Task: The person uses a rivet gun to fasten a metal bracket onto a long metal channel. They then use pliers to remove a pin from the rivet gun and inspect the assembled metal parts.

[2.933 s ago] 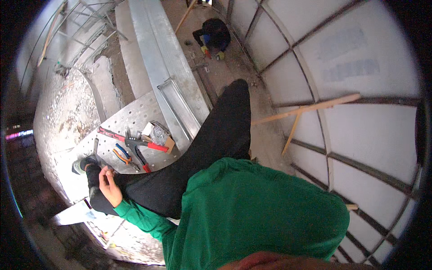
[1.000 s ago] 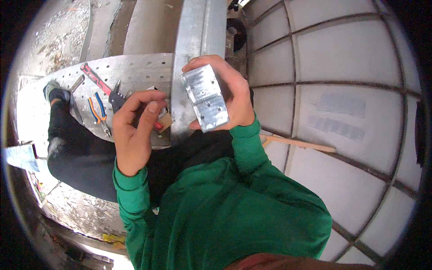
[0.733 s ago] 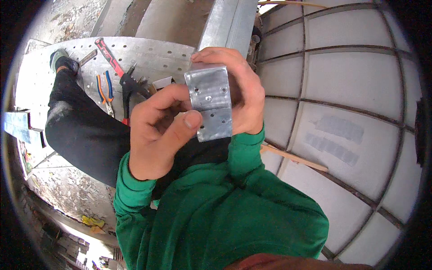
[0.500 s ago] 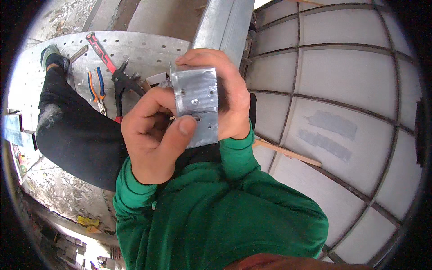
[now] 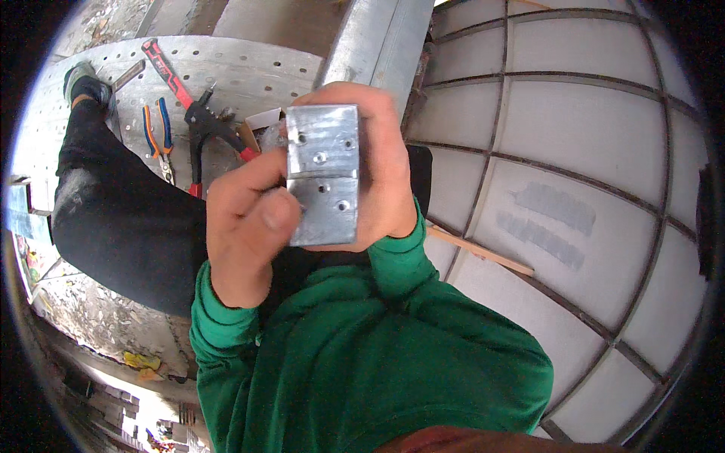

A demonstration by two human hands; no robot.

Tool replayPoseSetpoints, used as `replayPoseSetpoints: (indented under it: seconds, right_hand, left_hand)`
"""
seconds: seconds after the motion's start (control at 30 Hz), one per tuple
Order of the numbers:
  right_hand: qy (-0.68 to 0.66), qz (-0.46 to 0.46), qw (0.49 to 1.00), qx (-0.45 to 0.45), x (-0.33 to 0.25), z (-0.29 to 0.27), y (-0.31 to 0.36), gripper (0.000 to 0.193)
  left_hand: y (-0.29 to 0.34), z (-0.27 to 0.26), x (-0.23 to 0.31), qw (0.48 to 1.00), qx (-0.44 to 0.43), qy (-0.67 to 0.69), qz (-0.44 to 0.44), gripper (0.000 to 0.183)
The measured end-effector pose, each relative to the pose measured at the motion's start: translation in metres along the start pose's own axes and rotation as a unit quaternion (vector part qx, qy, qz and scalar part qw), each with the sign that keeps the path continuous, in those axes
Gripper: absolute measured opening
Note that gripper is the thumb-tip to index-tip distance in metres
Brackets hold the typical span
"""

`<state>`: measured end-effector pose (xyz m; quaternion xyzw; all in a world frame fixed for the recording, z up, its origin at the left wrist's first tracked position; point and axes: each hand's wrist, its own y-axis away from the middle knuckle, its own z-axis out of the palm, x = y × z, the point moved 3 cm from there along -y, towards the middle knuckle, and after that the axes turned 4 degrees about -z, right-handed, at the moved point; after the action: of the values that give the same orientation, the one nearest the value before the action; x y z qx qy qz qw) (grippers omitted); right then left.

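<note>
Between my hands, in front of my torso, is a piece of galvanized sheet-metal profile (image 5: 325, 162), its perforated face turned toward me. A horizontal seam crosses it, with small holes and a pale rivet head above the seam; the lower right hole shows a bright ring like another rivet head. My right hand (image 5: 387, 162) wraps round the profile's right side and back, closed on it. My left hand (image 5: 245, 219) is curled at its left edge, thumb close to the lower front face. Some of the left fingers are hidden behind the piece.
On the perforated metal plank (image 5: 249, 72) lie a red and black hand riveter (image 5: 202, 124), pliers (image 5: 160, 136) with blue and orange handles, and an opened small box (image 5: 260, 124). A long metal profile (image 5: 377, 45) stands beyond. White framed panels (image 5: 574, 136) fill the right.
The metal profile has shifted slightly left and up with my hands. My left thumb has slid off the face toward the left edge, uncovering a hole; a bright ring now shows at the lower right hole.
</note>
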<state>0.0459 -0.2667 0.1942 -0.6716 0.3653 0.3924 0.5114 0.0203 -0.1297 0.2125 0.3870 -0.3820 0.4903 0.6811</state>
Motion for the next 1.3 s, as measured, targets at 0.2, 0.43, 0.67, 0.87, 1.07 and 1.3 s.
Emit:
replayPoseSetpoints:
  seconds: [0.2,0.43,0.67,0.87,1.07,1.3]
  right_hand:
    - [0.100,-0.035,0.994,-0.028,-0.014,-0.012,-0.007,0.076]
    - [0.104,0.056,0.993,-0.024,-0.022,-0.012,-0.006,0.071]
    - [0.177,0.068,0.977,-0.094,-0.042,-0.020,-0.006,0.070]
    - [0.172,0.047,0.973,-0.147,-0.038,-0.034,-0.002,0.079]
    - [0.173,0.073,0.960,-0.208,-0.028,-0.048,0.005,0.086]
    - [0.176,0.122,0.951,-0.222,-0.017,-0.059,0.014,0.092]
  left_hand:
    - [0.003,0.008,0.000,0.997,0.004,0.064,-0.053,0.029]
    - [-0.005,0.003,-0.006,0.995,0.021,0.053,-0.088,0.035]
    - [-0.013,0.003,-0.008,0.988,0.040,0.053,-0.138,0.020]
    - [-0.012,-0.003,-0.025,0.986,0.006,0.031,-0.164,0.021]
    - [-0.015,0.003,-0.032,0.980,-0.016,0.001,-0.198,0.023]
    - [-0.019,0.010,-0.048,0.973,-0.009,-0.039,-0.226,0.024]
